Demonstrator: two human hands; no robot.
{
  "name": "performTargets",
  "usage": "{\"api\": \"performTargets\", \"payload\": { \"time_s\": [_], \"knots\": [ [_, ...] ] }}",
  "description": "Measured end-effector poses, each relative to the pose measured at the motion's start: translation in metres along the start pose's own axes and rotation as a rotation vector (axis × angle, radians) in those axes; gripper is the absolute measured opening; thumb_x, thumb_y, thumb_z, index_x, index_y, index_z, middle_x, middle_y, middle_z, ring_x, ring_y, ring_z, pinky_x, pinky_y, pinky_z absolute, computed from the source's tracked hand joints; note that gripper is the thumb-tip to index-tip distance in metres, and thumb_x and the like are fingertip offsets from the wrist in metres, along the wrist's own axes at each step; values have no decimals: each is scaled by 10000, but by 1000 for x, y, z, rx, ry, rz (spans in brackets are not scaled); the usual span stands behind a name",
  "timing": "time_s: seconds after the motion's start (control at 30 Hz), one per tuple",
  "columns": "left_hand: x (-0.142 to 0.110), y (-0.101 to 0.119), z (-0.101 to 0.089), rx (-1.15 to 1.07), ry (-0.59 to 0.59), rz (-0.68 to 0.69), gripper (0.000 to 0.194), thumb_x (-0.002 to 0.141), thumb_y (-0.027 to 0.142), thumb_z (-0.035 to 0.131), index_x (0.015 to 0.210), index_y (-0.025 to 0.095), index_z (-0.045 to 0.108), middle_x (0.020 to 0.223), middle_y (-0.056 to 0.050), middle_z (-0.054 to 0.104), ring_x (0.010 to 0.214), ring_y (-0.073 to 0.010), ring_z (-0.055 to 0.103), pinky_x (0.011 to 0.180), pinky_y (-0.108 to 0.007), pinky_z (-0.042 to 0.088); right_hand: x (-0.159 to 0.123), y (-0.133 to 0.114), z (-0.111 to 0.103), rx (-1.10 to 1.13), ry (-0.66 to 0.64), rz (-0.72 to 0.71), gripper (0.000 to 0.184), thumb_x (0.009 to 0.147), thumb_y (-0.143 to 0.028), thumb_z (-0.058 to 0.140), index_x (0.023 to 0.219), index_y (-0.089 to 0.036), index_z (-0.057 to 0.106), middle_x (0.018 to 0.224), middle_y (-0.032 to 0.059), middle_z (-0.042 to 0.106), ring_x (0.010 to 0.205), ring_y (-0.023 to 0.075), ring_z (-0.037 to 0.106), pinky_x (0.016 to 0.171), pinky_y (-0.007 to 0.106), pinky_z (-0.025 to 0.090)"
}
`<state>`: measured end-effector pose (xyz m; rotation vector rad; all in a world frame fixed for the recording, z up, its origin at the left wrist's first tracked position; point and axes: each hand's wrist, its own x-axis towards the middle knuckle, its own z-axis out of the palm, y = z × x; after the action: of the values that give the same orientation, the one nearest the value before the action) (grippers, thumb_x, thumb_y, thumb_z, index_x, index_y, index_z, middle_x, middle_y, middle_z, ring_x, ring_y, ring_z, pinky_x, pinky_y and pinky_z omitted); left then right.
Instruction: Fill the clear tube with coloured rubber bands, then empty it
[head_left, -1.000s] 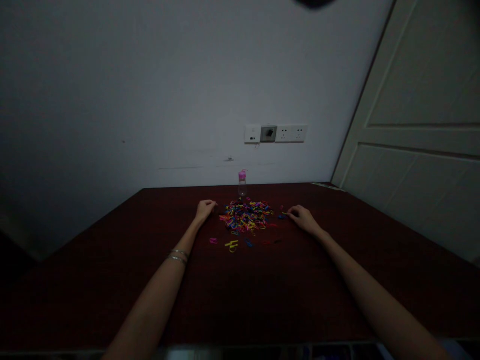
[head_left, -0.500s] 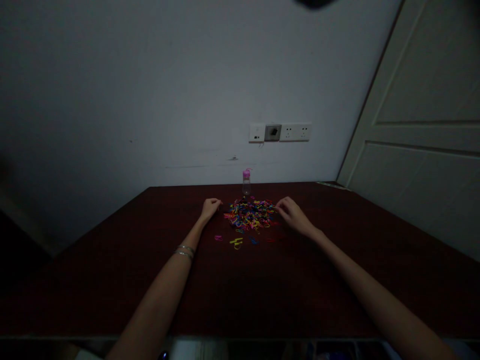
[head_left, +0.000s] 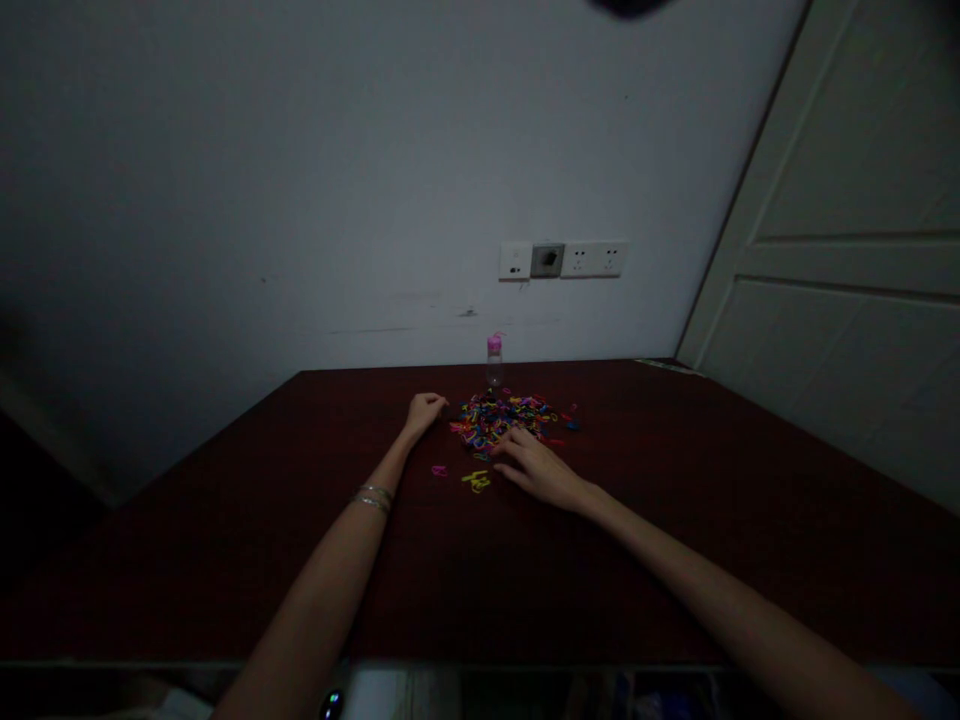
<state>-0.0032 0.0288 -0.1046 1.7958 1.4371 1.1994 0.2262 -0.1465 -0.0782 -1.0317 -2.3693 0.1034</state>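
A heap of small, brightly coloured loop-shaped pieces [head_left: 476, 415] lies on the dark red table. To its left rests my left hand [head_left: 427, 409], its fingers curled together; whether they hold anything is too small to see. My right hand [head_left: 536, 470] reaches over the heap's front edge, thumb and fingers apart, with nothing visible between them. Just left of its thumb are a few yellow pieces [head_left: 476, 481]. Farther left lies a pink piece [head_left: 439, 470]. Part of the heap and the table beneath my right hand are hidden.
A small clear bottle with a pink cap [head_left: 494, 362] stands behind the heap. The table [head_left: 465, 580] meets a wall with sockets [head_left: 594, 259]. A panelled white door [head_left: 840, 310] is on the right. Dim items show below the table's front edge.
My right hand has moved left and nearer from the heap's right side, now covering where a blue and a red piece lay. Some pieces spread out at the heap's right. My left hand stays put.
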Motion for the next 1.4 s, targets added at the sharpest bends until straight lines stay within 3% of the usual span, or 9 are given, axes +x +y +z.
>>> {"api": "performTargets", "payload": {
  "time_s": [0.13, 0.2, 0.37, 0.47, 0.63, 0.87, 1.27, 1.4],
  "knots": [
    [1, 2, -1, -72, 31, 27, 277, 680, 323, 485, 671, 109, 660, 434, 32, 456, 435, -82, 398, 460, -198, 288, -1, 22, -12, -57, 80, 40, 213, 868, -237, 448, 1052, -189, 544, 1025, 86, 518, 960, 196, 488, 853, 351, 420],
    [2, 5, -4, -84, -22, 15, 289, 683, 331, 487, 701, 103, 664, 441, 32, 463, 413, -73, 370, 441, -198, 267, -4, 39, -20, -107, 112, 73, 226, 863, -239, 444, 1056, -186, 548, 1026, 90, 521, 960, 204, 491, 852, 360, 421],
    [8, 22, -19, 26, -498, -5, 238, 603, 291, 596, 737, 115, 684, 494, 5, 553, 419, -79, 409, 434, -203, 275, -16, 86, -36, -208, 171, 209, 244, 855, -250, 432, 1051, -185, 562, 1008, 89, 536, 958, 220, 501, 850, 371, 424],
    [10, 31, -23, 124, -669, -30, 227, 521, 216, 653, 730, 130, 678, 502, 3, 580, 454, -104, 474, 454, -206, 315, -23, 107, -41, -245, 182, 273, 265, 838, -242, 440, 1063, -179, 566, 1026, 100, 542, 981, 232, 500, 859, 369, 421],
    [15, 32, -22, 298, -600, 8, 290, 460, 99, 642, 745, 150, 654, 552, 18, 606, 492, -110, 506, 480, -198, 348, -29, 123, -43, -268, 175, 345, 279, 814, -229, 459, 1062, -171, 575, 1047, 115, 550, 982, 241, 508, 857, 369, 422],
    [14, 22, -20, 442, -606, 73, 342, 586, 128, 556, 923, 117, 617, 698, -21, 642, 573, -115, 554, 543, -194, 396, -34, 131, -41, -314, 107, 404, 269, 817, -227, 451, 1045, -162, 578, 1044, 117, 561, 987, 239, 505, 862, 354, 417],
    [5, 27, -19, 409, -555, 44, 122, 575, 119, 507, 626, 118, 617, 536, -6, 569, 504, -103, 504, 491, -191, 361, -38, 140, -45, -318, 74, 473, 287, 811, -238, 457, 1049, -148, 590, 1058, 120, 555, 989, 240, 501, 857, 339, 414],
    [5, 43, -22, 417, -442, 107, 123, 575, 99, 506, 606, 110, 625, 537, -9, 569, 522, -97, 497, 507, -188, 357, -38, 139, -46, -306, 63, 487, 293, 808, -236, 463, 1056, -150, 592, 1064, 122, 556, 994, 242, 499, 855, 343, 415]
  ]
}}
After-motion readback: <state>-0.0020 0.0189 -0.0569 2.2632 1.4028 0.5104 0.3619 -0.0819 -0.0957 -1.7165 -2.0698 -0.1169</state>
